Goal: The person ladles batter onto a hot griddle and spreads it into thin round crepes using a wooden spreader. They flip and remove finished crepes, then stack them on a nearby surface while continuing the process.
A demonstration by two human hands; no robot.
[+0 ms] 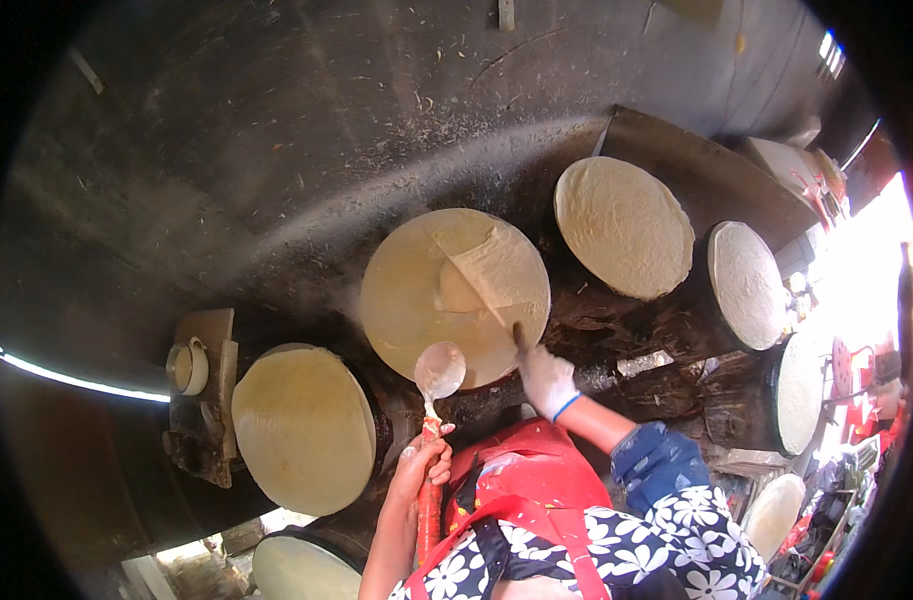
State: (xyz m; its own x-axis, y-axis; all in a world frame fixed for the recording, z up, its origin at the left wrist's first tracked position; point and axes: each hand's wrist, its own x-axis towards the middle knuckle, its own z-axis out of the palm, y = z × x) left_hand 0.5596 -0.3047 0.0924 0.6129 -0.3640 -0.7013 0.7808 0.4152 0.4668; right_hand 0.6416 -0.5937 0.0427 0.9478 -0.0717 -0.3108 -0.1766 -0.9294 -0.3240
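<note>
Left hand gripping red-handled ladle, gloved right hand closed on scraper, folding flatbread

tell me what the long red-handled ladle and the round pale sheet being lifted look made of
Long red-handled ladle: probably metal, with a dull grey bowl smeared with batter; its glossy red grip could be paint or plastic. Round pale sheet: thin cooked batter, matte cream, folding limply where the right hand peels it.

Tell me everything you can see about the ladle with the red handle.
The ladle has a shallow round metal bowl, coated with pale batter, on a long red handle smeared white. The bare left hand grips the handle partway down, holding it nearly upright in the picture. Its bowl hangs at the near edge of the middle round griddle; whether it touches is unclear.
</note>
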